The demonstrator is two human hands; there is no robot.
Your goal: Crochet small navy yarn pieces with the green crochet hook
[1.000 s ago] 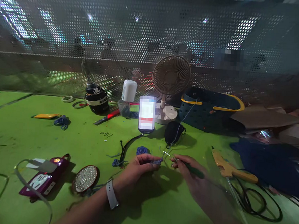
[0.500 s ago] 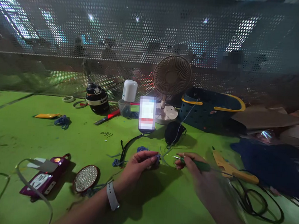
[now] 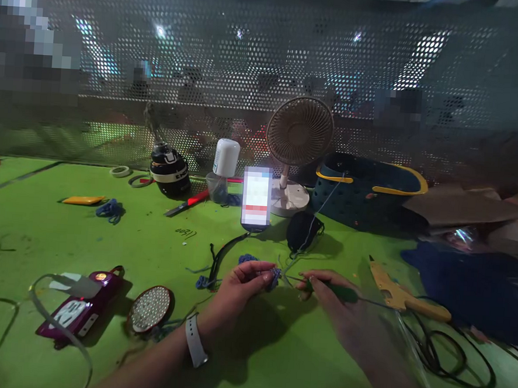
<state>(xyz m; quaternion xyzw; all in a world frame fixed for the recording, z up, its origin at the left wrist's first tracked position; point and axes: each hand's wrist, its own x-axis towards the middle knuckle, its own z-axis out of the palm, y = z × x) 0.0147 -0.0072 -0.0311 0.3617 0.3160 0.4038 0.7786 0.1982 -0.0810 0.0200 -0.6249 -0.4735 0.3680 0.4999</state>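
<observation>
Between the thumb and fingers of my left hand (image 3: pixel 245 284) is a small piece of blue-purple crochet work (image 3: pixel 275 277), mostly covered by the fingers. My right hand (image 3: pixel 329 292) grips a crochet hook (image 3: pixel 343 291) by its green handle. The hook's thin metal shaft points left and its tip is at or very near the crochet piece; whether it is inside a stitch I cannot tell. Light blue yarn (image 3: pixel 311 226) runs from the work area up past a dark yarn ball (image 3: pixel 301 234) to the basket.
Behind my hands stand a lit phone (image 3: pixel 256 197), a fan (image 3: pixel 300 132) and a dark blue basket (image 3: pixel 350 199). A yellow glue gun (image 3: pixel 404 293) with its cable lies right. To the left are a purple power strip (image 3: pixel 80 309), a round studded case (image 3: pixel 150 309) and a black jug (image 3: pixel 170 174).
My right hand has moved slightly left, bringing the hook's tip up to the crochet piece. My left hand keeps its pinch in nearly the same place.
</observation>
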